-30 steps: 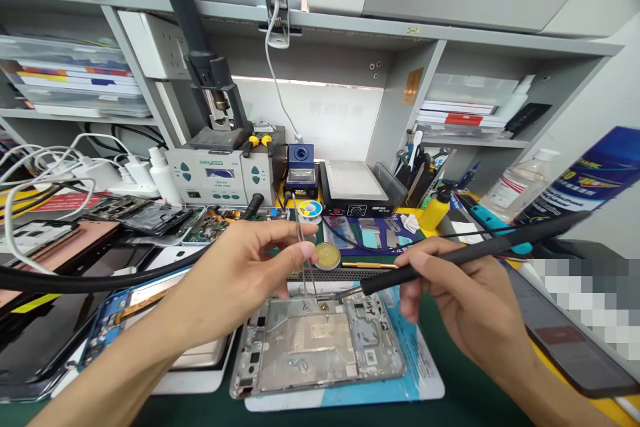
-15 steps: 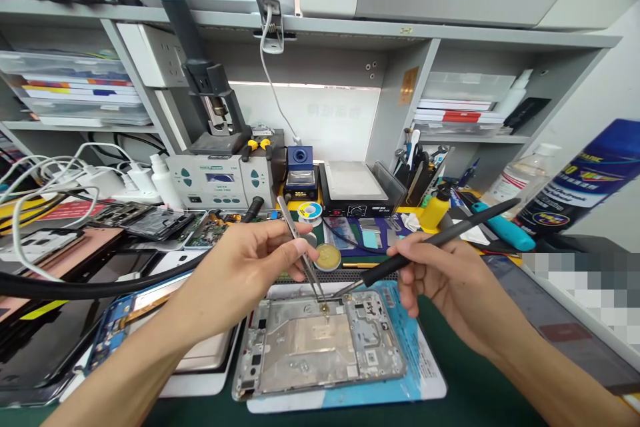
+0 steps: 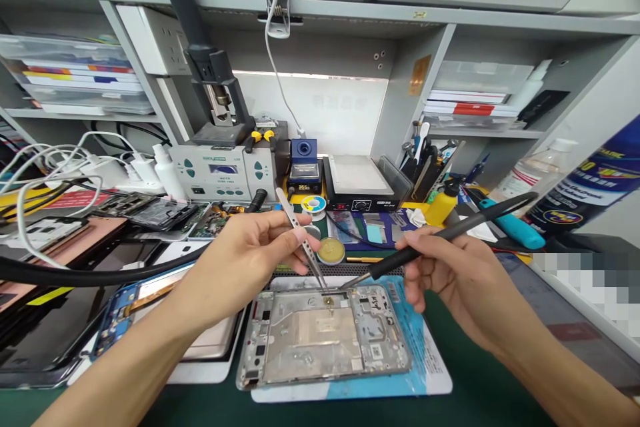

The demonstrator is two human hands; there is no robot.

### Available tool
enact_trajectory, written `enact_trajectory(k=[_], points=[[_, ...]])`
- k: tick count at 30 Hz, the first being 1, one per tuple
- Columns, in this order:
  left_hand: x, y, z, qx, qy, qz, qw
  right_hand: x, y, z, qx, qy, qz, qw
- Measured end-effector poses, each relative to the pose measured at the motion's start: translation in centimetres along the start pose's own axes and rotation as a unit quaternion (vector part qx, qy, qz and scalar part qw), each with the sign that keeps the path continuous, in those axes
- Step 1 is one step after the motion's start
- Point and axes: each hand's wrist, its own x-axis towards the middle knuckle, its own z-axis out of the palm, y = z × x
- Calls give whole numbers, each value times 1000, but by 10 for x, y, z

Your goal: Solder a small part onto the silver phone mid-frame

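My left hand (image 3: 260, 257) pinches metal tweezers (image 3: 306, 247), tips pointing down at the upper edge of a bare metal phone frame (image 3: 315, 337). In my right hand (image 3: 445, 267) is a soldering iron (image 3: 425, 247), gripped by its black handle like a pen. Its thin tip (image 3: 353, 280) reaches the same upper edge, just right of the tweezer tips. A small brownish, gold-toned spot (image 3: 329, 302) shows on the frame below the tools. The frame lies flat on a blue and white card (image 3: 430, 360). Whether the tips touch the frame, I cannot tell.
A flux tin (image 3: 331, 251), solder spool (image 3: 314, 205) and soldering station (image 3: 304, 170) stand behind my hands. Other phone parts (image 3: 210, 340) lie left. A thick black hose (image 3: 100, 288) crosses there. A yellow bottle (image 3: 443, 205) and a dark screen (image 3: 565, 320) are right.
The view has shifted slightly, and most things appear moved a little right. The iron's tip has drawn apart to the right from the tweezer tips. Both tools are still held.
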Motion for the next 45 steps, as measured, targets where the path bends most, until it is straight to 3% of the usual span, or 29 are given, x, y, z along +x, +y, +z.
enact_trajectory(k=[8, 20, 24, 34, 45], points=[[2, -2, 3, -31, -21, 15, 999, -4, 1, 3, 1, -23, -17, 1000], [2, -14, -1, -174, -119, 29, 977, -10, 6, 2, -20, -69, -78, 994], [3, -13, 0, -181, -129, 34, 974, -14, 8, 5, -31, -68, -104, 992], [5, -11, 3, -147, -120, 39, 981, -24, 7, 12, -176, -56, -189, 964], [4, -13, 3, -138, -130, 37, 981, -28, 11, 10, -248, -64, -238, 937]])
